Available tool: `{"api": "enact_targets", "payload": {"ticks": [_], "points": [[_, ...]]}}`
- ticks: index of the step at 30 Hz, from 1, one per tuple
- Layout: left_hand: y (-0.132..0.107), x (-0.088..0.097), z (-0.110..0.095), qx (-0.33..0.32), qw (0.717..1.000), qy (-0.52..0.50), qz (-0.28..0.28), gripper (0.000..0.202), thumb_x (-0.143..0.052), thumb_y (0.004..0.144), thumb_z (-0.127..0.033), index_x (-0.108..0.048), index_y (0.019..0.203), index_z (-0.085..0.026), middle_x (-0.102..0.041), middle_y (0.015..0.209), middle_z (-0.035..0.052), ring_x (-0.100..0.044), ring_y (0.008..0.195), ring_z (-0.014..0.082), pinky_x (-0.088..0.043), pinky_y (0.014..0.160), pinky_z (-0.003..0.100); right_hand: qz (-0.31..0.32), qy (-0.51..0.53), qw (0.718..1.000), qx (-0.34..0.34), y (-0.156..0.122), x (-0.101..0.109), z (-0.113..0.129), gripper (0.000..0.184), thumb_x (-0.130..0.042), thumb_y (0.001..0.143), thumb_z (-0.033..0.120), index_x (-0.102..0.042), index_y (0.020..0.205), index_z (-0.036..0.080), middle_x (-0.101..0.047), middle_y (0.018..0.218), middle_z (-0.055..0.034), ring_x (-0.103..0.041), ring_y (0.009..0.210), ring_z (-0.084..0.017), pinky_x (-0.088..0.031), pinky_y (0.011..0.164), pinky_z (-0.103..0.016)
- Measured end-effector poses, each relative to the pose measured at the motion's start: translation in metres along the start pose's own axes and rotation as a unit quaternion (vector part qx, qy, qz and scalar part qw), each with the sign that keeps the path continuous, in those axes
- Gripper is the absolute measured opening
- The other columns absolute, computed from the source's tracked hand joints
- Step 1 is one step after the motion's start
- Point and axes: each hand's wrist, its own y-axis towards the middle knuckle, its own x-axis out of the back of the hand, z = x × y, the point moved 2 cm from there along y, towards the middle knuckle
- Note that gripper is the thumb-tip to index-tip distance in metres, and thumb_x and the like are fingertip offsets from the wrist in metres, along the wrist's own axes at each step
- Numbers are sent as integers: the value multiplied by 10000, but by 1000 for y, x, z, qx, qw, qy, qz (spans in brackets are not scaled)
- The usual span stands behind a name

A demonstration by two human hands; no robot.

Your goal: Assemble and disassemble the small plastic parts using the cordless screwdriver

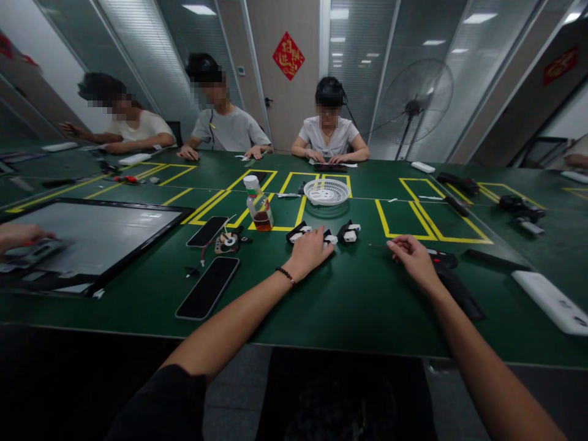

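Observation:
My left hand (pixel 311 250) rests on the green table (pixel 349 300), fingers curled over the middle one of three small black-and-white parts (pixel 327 237); a second part (pixel 297 233) lies just left and a third part (pixel 350 233) just right. A dark bracelet sits on that wrist. My right hand (pixel 413 256) is further right with fingers curled, pinching a thin dark tool (pixel 379 246) that points left along the table. A white round basket (pixel 327 192) stands beyond the parts.
A bottle of brown liquid (pixel 258 205) stands left of the parts, with two dark phones (pixel 209 286) and a small wired device (pixel 227 242) nearby. A large flat screen (pixel 87 236) lies far left. Three people sit across the table. A white remote (pixel 551 301) lies at right.

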Motion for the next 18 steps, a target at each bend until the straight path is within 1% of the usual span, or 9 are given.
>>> {"api": "enact_targets", "payload": {"ticks": [2, 5, 8, 10, 13, 14, 16, 18], "points": [[6, 1, -2, -7, 1000, 5, 3, 602, -534, 883, -514, -502, 1354, -140, -655, 1072, 185, -626, 997, 330, -456, 857, 404, -6, -19, 1000, 2, -4, 12, 1, 416, -708, 798, 554, -627, 1007, 203, -640, 798, -38, -599, 665, -183, -504, 608, -323], [11, 4, -1, -23, 1000, 9, 9, 596, -532, 883, -517, -505, 1355, -154, -657, 1106, 180, -624, 1007, 330, -457, 844, 402, -17, -71, 997, 11, -13, 34, 4, 414, -681, 822, 553, -628, 1050, 210, -650, 826, -52, -614, 712, -203, -514, 635, -340], [13, 7, 3, -19, 1000, 15, 14, 611, -546, 870, -533, -504, 1363, -175, -662, 1146, 165, -622, 1022, 326, -462, 848, 400, -64, -165, 984, 21, -24, 64, 2, 406, -653, 836, 560, -638, 1053, 216, -666, 866, -68, -625, 754, -221, -512, 662, -358], [16, 9, 4, -16, 1000, 14, 9, 612, -538, 871, -548, -512, 1359, -180, -663, 1165, 156, -617, 1044, 321, -460, 862, 395, -99, -238, 966, 27, -31, 87, -3, 402, -623, 853, 564, -637, 1060, 220, -678, 906, -83, -632, 776, -235, -510, 689, -378], [28, 8, -1, -10, 1000, 9, -5, 648, -499, 875, -600, -523, 1352, -162, -658, 1188, 167, -607, 1074, 325, -455, 881, 404, -133, -352, 926, 34, -41, 117, -19, 432, -585, 861, 581, -627, 1069, 204, -675, 964, -122, -631, 867, -279, -496, 780, -430], [34, 6, -4, -6, 1000, 10, -4, 674, -478, 874, -628, -525, 1352, -155, -658, 1189, 174, -606, 1074, 329, -454, 884, 411, -134, -386, 912, 28, -44, 124, -25, 467, -578, 853, 598, -624, 1073, 189, -668, 986, -140, -624, 910, -298, -487, 816, -447], [52, -2, -15, -3, 999, 27, 21, 723, -423, 868, -691, -559, 1321, -144, -672, 1149, 183, -613, 1057, 331, -452, 890, 424, -123, -435, 892, -3, -49, 133, -39, 582, -563, 832, 648, -605, 1126, 147, -646, 1058, -177, -602, 1007, -332, -464, 884, -466], [72, -13, -28, -5, 996, 62, 60, 756, -364, 858, -740, -652, 1191, -125, -677, 1122, 205, -603, 1081, 348, -442, 910, 435, -96, -456, 883, -52, -53, 136, -51, 720, -547, 809, 700, -564, 1213, 103, -612, 1151, -209, -582, 1081, -351, -450, 926, -458]]}}
